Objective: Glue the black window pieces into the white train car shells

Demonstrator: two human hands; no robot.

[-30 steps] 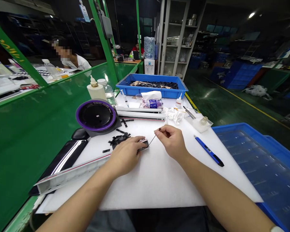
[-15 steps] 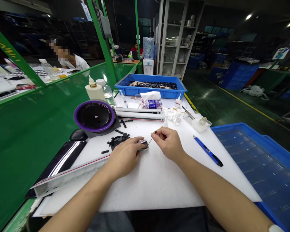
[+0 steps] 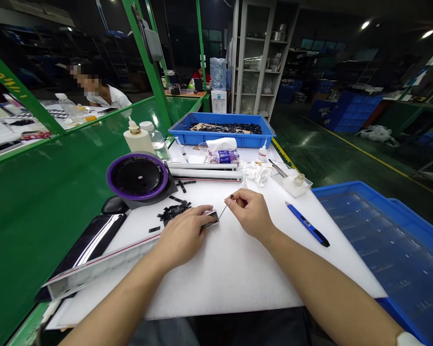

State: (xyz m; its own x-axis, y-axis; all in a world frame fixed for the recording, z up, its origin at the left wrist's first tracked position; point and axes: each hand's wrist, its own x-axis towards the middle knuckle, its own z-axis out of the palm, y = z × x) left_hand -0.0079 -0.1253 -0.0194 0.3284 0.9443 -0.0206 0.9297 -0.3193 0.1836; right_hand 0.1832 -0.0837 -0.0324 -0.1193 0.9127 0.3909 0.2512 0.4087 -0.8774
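My left hand (image 3: 184, 235) is wrapped over the right end of a long white channel-shaped profile (image 3: 104, 257) with a red line along it. The profile runs down to the left edge of the table. In my right hand (image 3: 250, 211), thumb and fingers pinch a thin dark rod (image 3: 222, 212) with a dark knob at its top. Its lower tip is at the profile's open end; whether it touches the inside cannot be made out. Small black strips (image 3: 173, 211) lie heaped just beyond my left hand.
A blue utility knife (image 3: 307, 224) lies right of my right hand. Behind are more white profiles (image 3: 205, 174), crumpled tissue (image 3: 254, 174), a purple-rimmed black disc (image 3: 137, 177), bottles (image 3: 139, 139) and a blue bin (image 3: 222, 137) of black parts. Blue trays (image 3: 378, 240) stand at the right. A co-worker (image 3: 108, 95) sits at the left.
The whole view has shifted slightly. My left hand still presses on the profile's end, and the rod in my right hand stays at its opening with hardly any movement.
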